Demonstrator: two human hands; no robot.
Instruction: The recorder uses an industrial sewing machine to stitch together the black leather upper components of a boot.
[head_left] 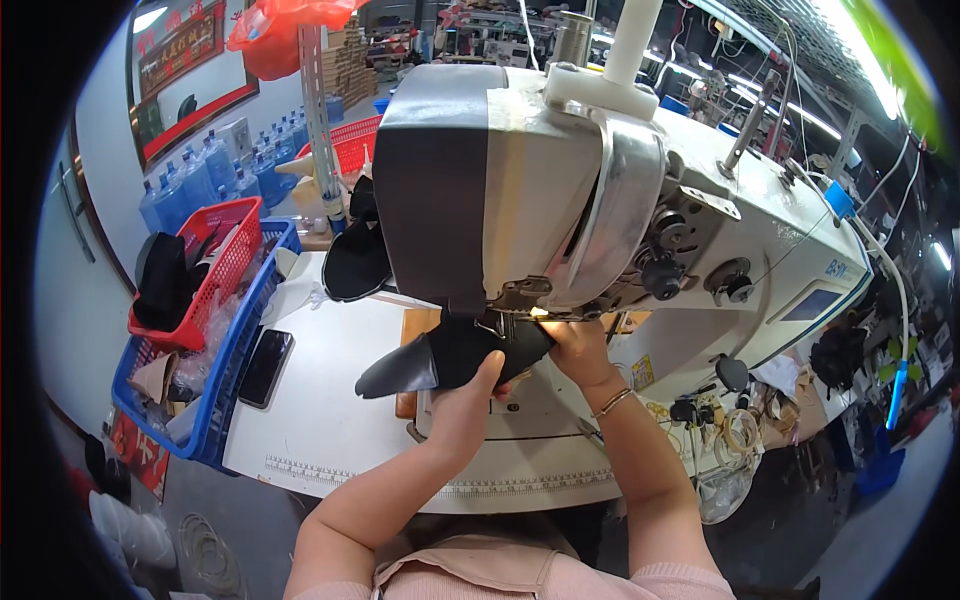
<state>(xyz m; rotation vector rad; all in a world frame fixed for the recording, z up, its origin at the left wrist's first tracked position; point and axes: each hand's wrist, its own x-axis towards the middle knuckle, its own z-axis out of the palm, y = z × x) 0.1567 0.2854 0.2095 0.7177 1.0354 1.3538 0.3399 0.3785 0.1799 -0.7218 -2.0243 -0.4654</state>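
A black piece that looks like a shoe upper point(462, 350) lies under the needle of the white sewing machine point(545, 190). One smooth, shinier flap of it points out to the left. My left hand point(470, 398) grips its near edge, thumb on top and the other fingers mostly hidden beneath. Close to the needle on the right, my right hand point(578, 350) holds the right edge of the same piece, its fingertips partly hidden by the machine head. A small lamp glows above that hand.
Left of the machine lie a black phone point(265, 368) and a blue basket point(222, 400) with a red basket point(215, 290) on it. More black pieces point(357, 262) hang behind the machine head. A ruler strip point(400, 482) runs along the table's front edge. Thread spools and cords point(740, 430) sit at right.
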